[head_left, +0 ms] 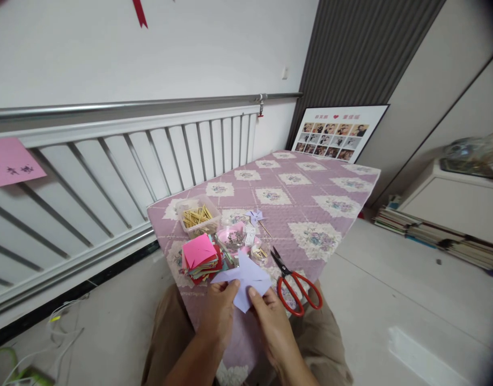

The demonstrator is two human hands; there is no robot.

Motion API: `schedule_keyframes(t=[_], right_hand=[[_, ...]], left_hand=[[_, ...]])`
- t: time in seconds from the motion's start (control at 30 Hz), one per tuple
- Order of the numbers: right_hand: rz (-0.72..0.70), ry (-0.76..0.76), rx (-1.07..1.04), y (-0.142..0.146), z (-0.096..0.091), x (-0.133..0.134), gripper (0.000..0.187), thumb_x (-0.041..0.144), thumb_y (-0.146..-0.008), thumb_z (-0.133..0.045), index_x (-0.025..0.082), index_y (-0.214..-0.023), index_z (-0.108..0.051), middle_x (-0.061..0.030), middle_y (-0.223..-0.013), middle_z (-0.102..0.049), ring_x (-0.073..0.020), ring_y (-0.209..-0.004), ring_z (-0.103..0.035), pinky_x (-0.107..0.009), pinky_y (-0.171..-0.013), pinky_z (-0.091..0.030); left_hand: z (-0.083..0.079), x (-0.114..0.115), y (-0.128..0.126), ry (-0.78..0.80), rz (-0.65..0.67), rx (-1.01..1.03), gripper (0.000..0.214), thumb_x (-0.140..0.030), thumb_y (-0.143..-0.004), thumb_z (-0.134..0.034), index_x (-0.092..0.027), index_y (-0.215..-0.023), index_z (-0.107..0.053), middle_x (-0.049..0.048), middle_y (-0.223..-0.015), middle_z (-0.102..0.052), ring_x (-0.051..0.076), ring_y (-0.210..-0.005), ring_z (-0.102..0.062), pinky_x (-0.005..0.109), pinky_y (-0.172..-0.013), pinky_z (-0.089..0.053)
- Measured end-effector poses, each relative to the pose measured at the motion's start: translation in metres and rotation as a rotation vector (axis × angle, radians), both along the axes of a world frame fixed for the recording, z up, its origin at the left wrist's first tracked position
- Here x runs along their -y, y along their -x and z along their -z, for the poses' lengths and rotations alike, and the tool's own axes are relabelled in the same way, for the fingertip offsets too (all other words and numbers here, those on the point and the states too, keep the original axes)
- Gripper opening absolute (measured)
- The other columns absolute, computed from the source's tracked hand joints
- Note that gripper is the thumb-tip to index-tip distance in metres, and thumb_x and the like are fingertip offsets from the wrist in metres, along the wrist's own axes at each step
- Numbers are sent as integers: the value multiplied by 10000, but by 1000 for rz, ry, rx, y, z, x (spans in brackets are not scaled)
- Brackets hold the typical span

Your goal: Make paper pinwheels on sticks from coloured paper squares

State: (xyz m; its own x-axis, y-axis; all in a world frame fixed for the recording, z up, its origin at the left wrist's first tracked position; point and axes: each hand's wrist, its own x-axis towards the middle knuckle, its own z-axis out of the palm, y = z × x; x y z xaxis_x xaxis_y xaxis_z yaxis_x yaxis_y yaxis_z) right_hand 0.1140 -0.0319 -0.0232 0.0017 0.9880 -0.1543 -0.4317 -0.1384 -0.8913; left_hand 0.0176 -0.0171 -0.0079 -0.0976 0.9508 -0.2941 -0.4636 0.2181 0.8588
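Between my two hands I hold a lavender paper pinwheel (245, 292), its blades cut and spread, above the near end of the table. My left hand (221, 305) pinches its left side, thumb on top. My right hand (270, 311) pinches the lower right side, also thumb on top. Just beyond the paper, a pink tray (230, 236) holds small metal pieces. A stack of coloured paper squares (200, 252) with bright pink on top lies to the left. Red-handled scissors (296, 287) rest on the right, blades pointing away. A finished-looking small lavender pinwheel (255, 216) on a stick lies farther back.
A clear plastic box (212, 224) of thin wooden sticks (198, 215) stands at the table's left edge. A small round container (259, 253) sits beside the pink tray. A flowered cloth covers the table (286, 195). A white radiator (149, 155) runs along the left; a photo board (338, 134) leans behind.
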Motion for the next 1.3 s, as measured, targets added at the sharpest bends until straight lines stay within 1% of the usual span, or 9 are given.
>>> schedule_keyframes(t=[0.1,0.2,0.3,0.43,0.53,0.77,0.93,1.1,1.3], right_hand=[[102,-83,185,-9,7,2,180,400,-828,-640,236,-831,-568,40,-712,-603,-154,-668,-577,-246,-645,-474],[160,-212,381,-17,14,5,131,346,-847,-607,242,-845,-526,-2,-861,-618,-182,-819,-602,-274,-743,-481],[102,-393,592,-21,17,9,16,256,-886,-534,240,-884,-529,-45,-966,-626,-199,-917,-607,-309,-822,-475],[59,-610,801,-22,14,11,173,151,-882,-484,247,-997,-571,-58,-987,-643,-203,-937,-617,-321,-837,-497],[17,-704,906,-20,12,9,332,102,-867,-457,259,-1132,-581,-63,-1000,-658,-210,-947,-628,-337,-843,-513],[41,-702,927,-21,9,2,351,80,-825,-445,252,-1069,-631,-49,-899,-676,-202,-860,-657,-298,-746,-539],[-6,-660,864,-25,6,2,290,108,-831,-487,253,-1022,-650,-47,-946,-683,-203,-914,-655,-281,-774,-521],[-27,-539,774,-23,-1,2,131,225,-885,-540,248,-889,-669,-24,-844,-664,-194,-828,-636,-272,-748,-486],[6,-455,755,-17,-10,0,211,289,-908,-509,212,-755,-633,-8,-745,-579,-177,-734,-578,-258,-684,-441]], left_hand=[[-1,-6,7,-38,17,107,175,-322,-670,-699,-173,-753,-658,53,-737,-717,224,-769,-674,338,-727,-515],[-1,-12,11,-49,11,159,174,-310,-688,-684,-186,-808,-664,71,-828,-730,235,-829,-674,344,-731,-519],[-3,-14,13,-38,7,187,185,-296,-682,-685,-196,-836,-668,82,-865,-731,250,-874,-669,352,-736,-521],[-8,-12,14,-23,41,147,185,-322,-678,-668,-217,-830,-652,77,-904,-729,258,-873,-668,363,-726,-527],[-7,-10,13,-22,81,70,211,-361,-691,-639,-221,-850,-643,79,-925,-724,261,-877,-667,363,-709,-530],[3,-8,9,-33,84,126,209,-339,-703,-649,-219,-873,-650,61,-859,-723,234,-758,-668,357,-677,-524],[-3,-5,6,-57,75,175,195,-292,-695,-664,-194,-862,-640,36,-792,-707,199,-731,-648,301,-639,-489],[-7,-2,6,-9,54,77,175,-317,-685,-662,-178,-787,-632,-4,-652,-644,145,-575,-557,262,-544,-416],[8,-1,7,-18,34,-44,185,-332,-719,-646,-163,-647,-619,-30,-539,-547,109,-493,-452,246,-520,-359]])
